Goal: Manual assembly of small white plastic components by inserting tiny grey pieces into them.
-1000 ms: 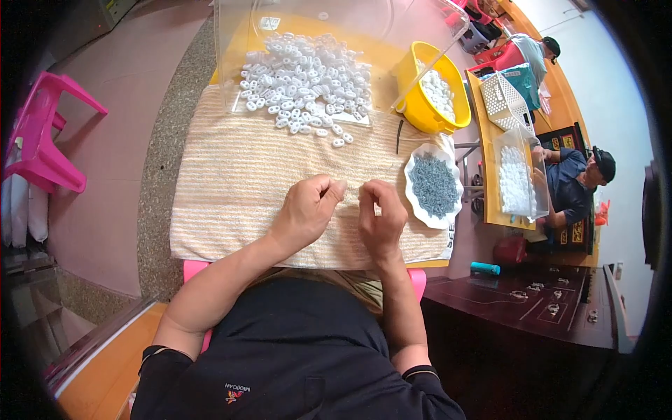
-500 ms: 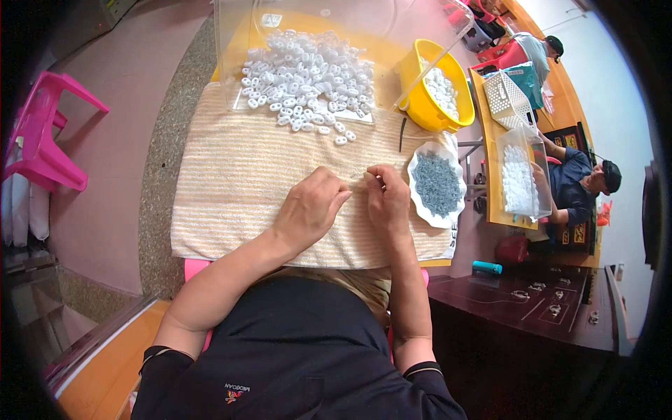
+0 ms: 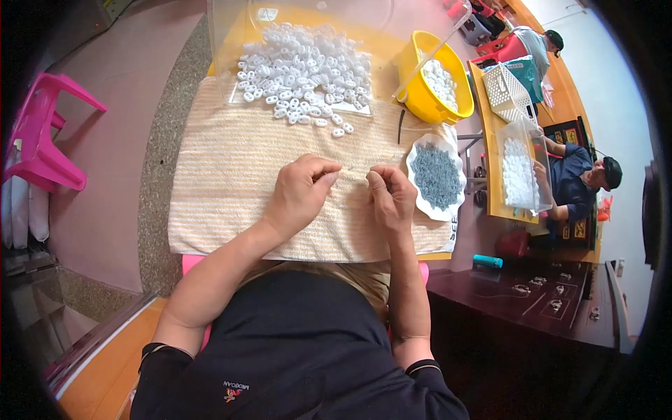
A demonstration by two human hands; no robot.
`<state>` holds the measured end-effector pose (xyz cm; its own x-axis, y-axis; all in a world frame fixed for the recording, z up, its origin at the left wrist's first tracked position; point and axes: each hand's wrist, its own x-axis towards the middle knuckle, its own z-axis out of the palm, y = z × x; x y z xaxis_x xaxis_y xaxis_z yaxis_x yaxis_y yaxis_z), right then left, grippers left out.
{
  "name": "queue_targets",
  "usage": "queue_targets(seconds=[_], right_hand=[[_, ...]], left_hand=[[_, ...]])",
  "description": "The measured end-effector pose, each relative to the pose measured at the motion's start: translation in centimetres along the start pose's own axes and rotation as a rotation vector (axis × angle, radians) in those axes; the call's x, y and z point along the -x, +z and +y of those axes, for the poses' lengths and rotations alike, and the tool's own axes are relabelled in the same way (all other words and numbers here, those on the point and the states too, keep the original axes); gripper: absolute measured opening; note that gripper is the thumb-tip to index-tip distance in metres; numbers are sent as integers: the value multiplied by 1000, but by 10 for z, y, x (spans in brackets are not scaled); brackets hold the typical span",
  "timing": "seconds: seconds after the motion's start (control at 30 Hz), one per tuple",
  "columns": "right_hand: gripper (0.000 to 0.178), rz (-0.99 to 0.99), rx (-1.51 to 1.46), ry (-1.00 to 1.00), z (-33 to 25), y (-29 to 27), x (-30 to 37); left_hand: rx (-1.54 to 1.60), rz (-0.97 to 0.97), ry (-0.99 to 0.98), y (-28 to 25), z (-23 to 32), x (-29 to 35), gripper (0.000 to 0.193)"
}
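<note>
Above a striped cream towel [image 3: 224, 175], my left hand [image 3: 297, 192] is closed in a pinch, thumb against forefinger. My right hand [image 3: 392, 199] pinches likewise a short gap away, fingertips facing the left's. Whatever either hand holds is too small to make out. Beyond them lies a heap of white oval plastic pieces [image 3: 301, 70] with two holes each, spilling from a clear bin [image 3: 222, 42] onto the towel. Close to my right hand stands a white scalloped dish [image 3: 422, 203] of small grey-blue pieces [image 3: 437, 175].
A yellow basin [image 3: 413, 91] with white pieces stands at the far right, a thin black stick [image 3: 400, 127] near it. Further right, a co-worker [image 3: 577, 178] sits at a table with a clear bin of white pieces [image 3: 518, 175]. A pink stool [image 3: 49, 140] stands at left.
My left hand has shifted slightly left and up, its fingertips now turned toward the right hand. My right hand has turned a little. The whole view has shifted slightly.
</note>
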<state>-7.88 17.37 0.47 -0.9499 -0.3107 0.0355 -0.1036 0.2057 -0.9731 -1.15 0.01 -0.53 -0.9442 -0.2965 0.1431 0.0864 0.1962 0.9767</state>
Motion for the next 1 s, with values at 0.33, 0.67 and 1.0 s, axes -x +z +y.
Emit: queue_targets(seconds=[0.33,0.67,1.0], right_hand=[[9,-107,-111,-41,1,1,3],[10,-238,-92,-26,-10,7,11],[4,-267,-27,-79,-16,4,12]], left_hand=[[652,-94,-337,-7,-2,-7,11],[816,-272,-484,-8,7,-4,13],[817,-348,-526,-8,3,-4,14]])
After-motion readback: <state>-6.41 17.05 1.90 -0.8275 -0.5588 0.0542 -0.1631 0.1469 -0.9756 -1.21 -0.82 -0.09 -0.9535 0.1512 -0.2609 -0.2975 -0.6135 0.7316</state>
